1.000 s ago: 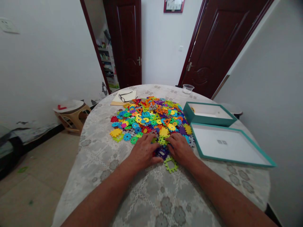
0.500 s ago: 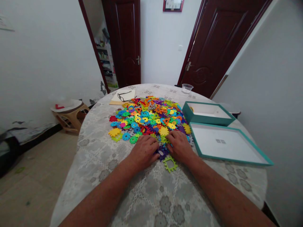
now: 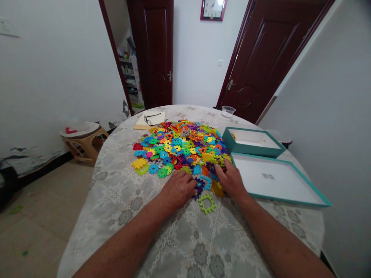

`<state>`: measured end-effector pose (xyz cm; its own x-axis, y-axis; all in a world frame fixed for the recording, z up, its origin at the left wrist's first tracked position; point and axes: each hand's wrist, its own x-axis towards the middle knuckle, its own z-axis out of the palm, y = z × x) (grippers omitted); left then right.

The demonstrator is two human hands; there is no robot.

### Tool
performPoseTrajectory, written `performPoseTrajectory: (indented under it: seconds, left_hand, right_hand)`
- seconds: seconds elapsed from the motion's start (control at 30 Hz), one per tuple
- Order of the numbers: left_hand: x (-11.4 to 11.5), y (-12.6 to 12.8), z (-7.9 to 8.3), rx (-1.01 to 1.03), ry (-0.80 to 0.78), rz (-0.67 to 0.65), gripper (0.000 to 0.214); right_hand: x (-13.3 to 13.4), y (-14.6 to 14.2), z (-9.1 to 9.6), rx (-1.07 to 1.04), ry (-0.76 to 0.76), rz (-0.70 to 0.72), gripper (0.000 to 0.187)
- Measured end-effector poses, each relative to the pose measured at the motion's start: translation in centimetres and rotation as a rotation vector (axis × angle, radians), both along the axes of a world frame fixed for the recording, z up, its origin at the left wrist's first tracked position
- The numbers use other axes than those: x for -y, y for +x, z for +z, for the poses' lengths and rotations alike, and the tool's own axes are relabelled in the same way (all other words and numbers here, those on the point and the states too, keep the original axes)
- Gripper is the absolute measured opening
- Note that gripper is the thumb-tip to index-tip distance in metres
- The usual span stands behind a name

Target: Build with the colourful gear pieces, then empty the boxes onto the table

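A heap of colourful plastic interlocking pieces covers the middle of the round table. My left hand lies palm down at the heap's near edge, fingers curled over purple and blue pieces. My right hand rests flat on the heap's near right corner, fingers spread over green and yellow pieces. A green square frame piece lies loose on the cloth between my wrists. What lies under the palms is hidden.
A teal box and its flat lid sit right of the heap. Glasses on a notebook and a clear plastic cup stand at the far side. A low stool stands on the floor to the left.
My right hand has slid right and away from the left one, uncovering blue, purple and yellow pieces between them. My left hand has hardly moved.
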<state>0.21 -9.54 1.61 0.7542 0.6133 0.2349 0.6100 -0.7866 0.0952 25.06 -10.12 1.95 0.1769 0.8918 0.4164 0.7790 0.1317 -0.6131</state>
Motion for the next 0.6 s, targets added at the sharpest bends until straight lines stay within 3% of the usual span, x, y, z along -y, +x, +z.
performPoseTrajectory:
  seconds: [0.13,0.3,0.43,0.6]
  left_hand:
    - [0.2,0.2,0.2,0.117,-0.034,0.052,0.013]
    - [0.6,0.2,1.0,0.482,-0.229,0.115,0.011]
    - [1.0,0.3,1.3,0.651,-0.340,0.105,0.005]
    - [1.4,0.6,1.6,0.775,-0.430,0.125,0.016]
  right_hand:
    - [0.2,0.2,0.2,-0.259,-0.090,0.024,0.028]
    - [0.4,-0.2,-0.5,-0.651,-0.236,0.114,0.034]
    - [0.8,-1.5,-0.8,-0.726,-0.299,0.164,0.034]
    - [1.1,-2.7,-0.9,-0.804,-0.306,0.184,0.033]
